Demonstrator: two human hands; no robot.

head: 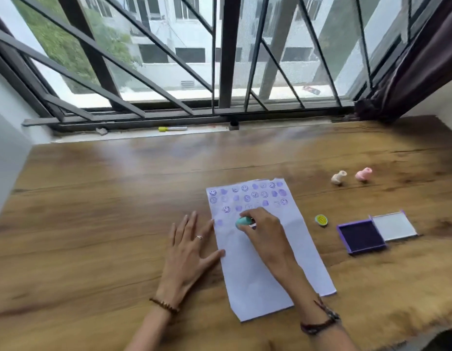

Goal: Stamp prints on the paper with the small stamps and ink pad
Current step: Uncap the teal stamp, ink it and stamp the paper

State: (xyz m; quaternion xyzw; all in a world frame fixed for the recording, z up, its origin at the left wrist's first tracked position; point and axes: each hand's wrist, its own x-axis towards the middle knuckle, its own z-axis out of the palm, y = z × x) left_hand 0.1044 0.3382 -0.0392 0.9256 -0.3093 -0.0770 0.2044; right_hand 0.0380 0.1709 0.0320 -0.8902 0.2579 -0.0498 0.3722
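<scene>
I see the teal stamp (243, 221) pinched in my right hand (264, 231) over the paper (260, 269), below rows of purple prints. My left hand (188, 252) lies flat and open, fingertips on the paper's edge. The ink pad (360, 236) sits open to the right.

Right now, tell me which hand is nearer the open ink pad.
Right. The right hand holds the teal stamp on the paper, left of the ink pad; the left hand lies flat farther left, at the paper's edge.
</scene>
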